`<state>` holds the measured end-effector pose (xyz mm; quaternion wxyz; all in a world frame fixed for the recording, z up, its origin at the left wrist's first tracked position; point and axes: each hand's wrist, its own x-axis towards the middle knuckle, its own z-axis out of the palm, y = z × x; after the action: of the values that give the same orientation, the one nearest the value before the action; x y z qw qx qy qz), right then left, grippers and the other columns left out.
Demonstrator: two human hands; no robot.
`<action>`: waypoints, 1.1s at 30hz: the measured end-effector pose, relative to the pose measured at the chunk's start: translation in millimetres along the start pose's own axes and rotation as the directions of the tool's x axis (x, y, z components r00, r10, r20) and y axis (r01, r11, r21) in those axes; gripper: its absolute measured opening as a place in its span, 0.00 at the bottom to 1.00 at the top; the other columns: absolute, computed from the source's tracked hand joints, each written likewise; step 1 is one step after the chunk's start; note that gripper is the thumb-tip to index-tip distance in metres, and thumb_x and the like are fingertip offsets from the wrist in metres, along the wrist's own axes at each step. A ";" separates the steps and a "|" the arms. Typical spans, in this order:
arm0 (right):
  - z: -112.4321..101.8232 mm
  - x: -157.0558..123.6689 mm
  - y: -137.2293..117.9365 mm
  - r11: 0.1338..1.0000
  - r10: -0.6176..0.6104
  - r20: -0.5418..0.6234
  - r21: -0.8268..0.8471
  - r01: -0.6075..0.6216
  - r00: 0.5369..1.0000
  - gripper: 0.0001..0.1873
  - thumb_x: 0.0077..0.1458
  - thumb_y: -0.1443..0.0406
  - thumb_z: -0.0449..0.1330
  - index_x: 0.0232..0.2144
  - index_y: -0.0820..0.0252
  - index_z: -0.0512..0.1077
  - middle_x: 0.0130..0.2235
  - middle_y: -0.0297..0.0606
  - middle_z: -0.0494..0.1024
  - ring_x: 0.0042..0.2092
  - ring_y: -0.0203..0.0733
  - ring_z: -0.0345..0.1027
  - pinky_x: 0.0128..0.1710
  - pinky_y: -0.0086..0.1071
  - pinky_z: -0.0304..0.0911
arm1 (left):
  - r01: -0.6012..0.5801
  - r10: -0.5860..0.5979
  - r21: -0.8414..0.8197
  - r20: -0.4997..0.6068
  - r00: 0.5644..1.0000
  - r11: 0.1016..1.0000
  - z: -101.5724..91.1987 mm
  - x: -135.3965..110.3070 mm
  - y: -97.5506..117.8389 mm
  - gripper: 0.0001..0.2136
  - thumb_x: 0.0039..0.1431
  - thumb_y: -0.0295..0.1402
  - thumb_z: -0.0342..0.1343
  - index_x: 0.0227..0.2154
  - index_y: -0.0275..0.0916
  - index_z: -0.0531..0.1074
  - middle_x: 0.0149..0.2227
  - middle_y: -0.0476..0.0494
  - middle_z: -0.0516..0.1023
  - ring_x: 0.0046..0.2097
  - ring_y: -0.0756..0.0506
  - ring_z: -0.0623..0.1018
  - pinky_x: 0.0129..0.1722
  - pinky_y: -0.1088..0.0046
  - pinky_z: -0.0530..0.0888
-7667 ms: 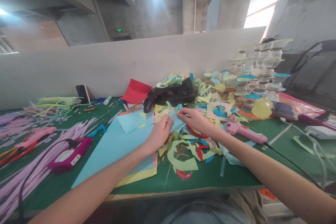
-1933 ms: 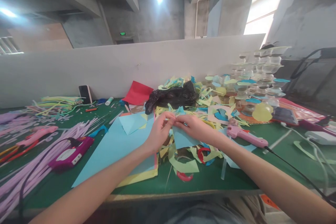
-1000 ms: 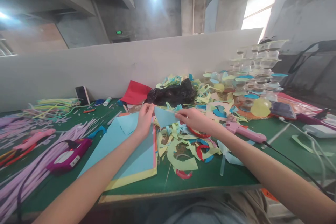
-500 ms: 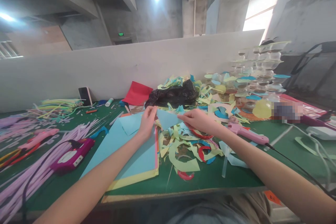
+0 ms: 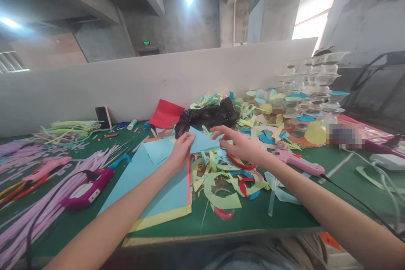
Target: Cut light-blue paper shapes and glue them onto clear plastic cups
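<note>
A small folded piece of light blue paper point(image 5: 201, 142) is pinched at its left edge by my left hand point(image 5: 181, 151). My right hand point(image 5: 236, 142) hovers just off the paper's right corner, fingers apart and slightly curled, with nothing visible in them. Beneath my left wrist lies a stack of coloured paper with blue sheets point(image 5: 155, 190) on top. Another piece of blue paper point(image 5: 157, 150) rests on that stack. Cut paper scraps point(image 5: 218, 181) in green, blue and red cover the table below the held piece.
A pink glue gun point(image 5: 299, 163) with a black cord lies right of my right forearm. Left are lilac strips point(image 5: 68, 190), a magenta device point(image 5: 88, 188) and pink-handled scissors point(image 5: 47, 168). Behind are a black plastic bag point(image 5: 207, 117), red paper point(image 5: 166, 114) and stacked clear cups point(image 5: 325, 78).
My right hand has let go of the blue paper's right corner and spread its fingers. The left hand has kept its pinch, and the paper has tilted slightly.
</note>
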<state>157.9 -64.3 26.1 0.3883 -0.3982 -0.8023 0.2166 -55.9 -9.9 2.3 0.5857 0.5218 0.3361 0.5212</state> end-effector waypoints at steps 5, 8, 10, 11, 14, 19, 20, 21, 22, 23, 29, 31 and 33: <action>4.0 -1.4 6.6 0.962 -0.165 0.076 -0.209 0.177 0.983 0.28 0.54 0.77 0.47 0.53 0.51 0.67 0.54 0.42 0.71 0.46 0.43 0.70 0.39 0.34 0.65 | 0.043 -0.046 0.034 0.096 0.994 0.999 7.7 -7.5 -2.2 0.16 0.48 0.42 0.67 0.32 0.37 0.69 0.23 0.55 0.69 0.22 0.55 0.68 0.20 0.80 0.67; 4.0 -1.2 5.5 0.949 -0.210 0.041 -0.234 0.213 0.977 0.21 0.59 0.74 0.48 0.49 0.54 0.70 0.50 0.43 0.73 0.44 0.44 0.71 0.41 0.35 0.65 | 0.086 -0.092 0.059 0.116 0.989 0.995 13.8 -13.3 -0.6 0.16 0.49 0.42 0.67 0.33 0.38 0.70 0.24 0.53 0.72 0.24 0.54 0.71 0.23 0.80 0.68; 3.0 -0.6 4.9 0.949 -0.208 0.020 -0.240 0.207 0.978 0.17 0.62 0.71 0.49 0.48 0.53 0.71 0.48 0.42 0.74 0.43 0.43 0.71 0.41 0.35 0.65 | 0.091 -0.099 0.076 0.113 0.989 0.993 15.5 -15.0 -0.4 0.16 0.49 0.42 0.66 0.34 0.38 0.70 0.25 0.52 0.73 0.26 0.53 0.73 0.25 0.78 0.69; 2.5 -0.3 5.2 0.947 -0.209 0.013 -0.247 0.206 0.978 0.16 0.62 0.70 0.50 0.48 0.53 0.71 0.47 0.42 0.74 0.42 0.43 0.71 0.40 0.35 0.65 | 0.088 -0.096 0.083 0.108 0.990 0.993 15.6 -15.2 -0.7 0.16 0.49 0.42 0.66 0.34 0.38 0.70 0.26 0.51 0.74 0.26 0.52 0.73 0.25 0.78 0.69; 2.0 0.4 7.7 0.928 -0.244 0.015 -0.287 0.238 0.970 0.14 0.63 0.68 0.50 0.46 0.54 0.72 0.47 0.42 0.75 0.42 0.43 0.72 0.40 0.34 0.65 | 0.075 -0.083 0.096 0.085 0.993 0.993 14.6 -14.4 -1.6 0.16 0.49 0.42 0.66 0.33 0.38 0.70 0.26 0.51 0.74 0.26 0.52 0.73 0.25 0.78 0.69; 1.4 0.1 10.0 0.885 -0.295 0.068 -0.357 0.299 0.953 0.17 0.64 0.70 0.47 0.46 0.56 0.74 0.47 0.44 0.75 0.43 0.45 0.72 0.40 0.35 0.65 | 0.056 -0.064 0.134 0.053 0.997 0.989 14.9 -15.4 -0.1 0.15 0.49 0.43 0.66 0.32 0.38 0.69 0.22 0.54 0.69 0.23 0.53 0.69 0.22 0.79 0.67; 0.9 0.0 9.6 0.883 -0.287 0.078 -0.365 0.296 0.955 0.17 0.64 0.71 0.47 0.45 0.57 0.74 0.47 0.45 0.75 0.43 0.45 0.72 0.39 0.36 0.65 | 0.059 -0.067 0.140 0.054 0.996 0.988 15.3 -16.1 0.4 0.15 0.50 0.43 0.65 0.32 0.39 0.69 0.22 0.54 0.69 0.23 0.53 0.69 0.21 0.78 0.67; 0.5 0.1 9.0 0.887 -0.271 0.084 -0.364 0.283 0.959 0.18 0.63 0.71 0.47 0.45 0.56 0.75 0.48 0.45 0.75 0.44 0.46 0.72 0.39 0.36 0.65 | 0.062 -0.071 0.143 0.059 0.996 0.988 15.7 -16.7 1.0 0.15 0.50 0.43 0.65 0.33 0.39 0.69 0.22 0.54 0.69 0.23 0.52 0.70 0.21 0.78 0.68; 0.3 0.3 8.4 0.899 -0.250 0.083 -0.351 0.263 0.965 0.18 0.62 0.71 0.47 0.44 0.56 0.75 0.48 0.44 0.75 0.44 0.46 0.72 0.40 0.36 0.65 | 0.061 -0.072 0.148 0.070 0.995 0.987 16.1 -17.3 1.5 0.15 0.51 0.43 0.65 0.33 0.39 0.69 0.23 0.53 0.70 0.23 0.52 0.71 0.21 0.77 0.68; 0.2 0.7 7.9 0.916 -0.222 0.074 -0.327 0.234 0.972 0.17 0.62 0.70 0.48 0.44 0.54 0.76 0.48 0.43 0.75 0.44 0.46 0.71 0.40 0.36 0.65 | 0.055 -0.068 0.158 0.084 0.994 0.986 16.4 -17.7 1.9 0.15 0.51 0.43 0.64 0.34 0.39 0.69 0.24 0.52 0.71 0.24 0.51 0.72 0.21 0.77 0.69; 4.9 3.9 8.2 0.993 -0.033 0.026 -0.109 0.036 0.999 0.17 0.65 0.56 0.51 0.38 0.54 0.77 0.40 0.40 0.76 0.40 0.44 0.69 0.39 0.36 0.63 | -0.021 -0.021 0.244 0.171 0.985 0.970 17.2 -18.0 1.8 0.17 0.50 0.46 0.63 0.36 0.39 0.70 0.28 0.47 0.77 0.23 0.48 0.75 0.20 0.72 0.72; 6.8 4.3 9.2 0.997 0.017 0.020 -0.081 -0.015 1.000 0.17 0.64 0.55 0.52 0.32 0.57 0.75 0.35 0.38 0.74 0.36 0.42 0.67 0.35 0.34 0.60 | -0.035 -0.016 0.253 0.198 0.980 0.967 17.9 -18.2 1.1 0.17 0.50 0.46 0.64 0.37 0.40 0.71 0.28 0.46 0.77 0.23 0.47 0.75 0.20 0.71 0.72; 7.9 4.4 10.1 0.993 0.081 0.002 -0.082 -0.081 0.997 0.17 0.62 0.54 0.53 0.28 0.57 0.70 0.29 0.33 0.70 0.30 0.38 0.61 0.30 0.32 0.55 | -0.039 -0.017 0.260 0.209 0.978 0.965 18.8 -18.7 0.5 0.16 0.50 0.44 0.64 0.37 0.40 0.71 0.28 0.46 0.77 0.23 0.47 0.76 0.20 0.71 0.72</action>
<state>154.7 -55.1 16.6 0.3604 -0.4454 -0.7947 0.2005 -42.7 -32.9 4.2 0.5404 0.6487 0.3360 0.4175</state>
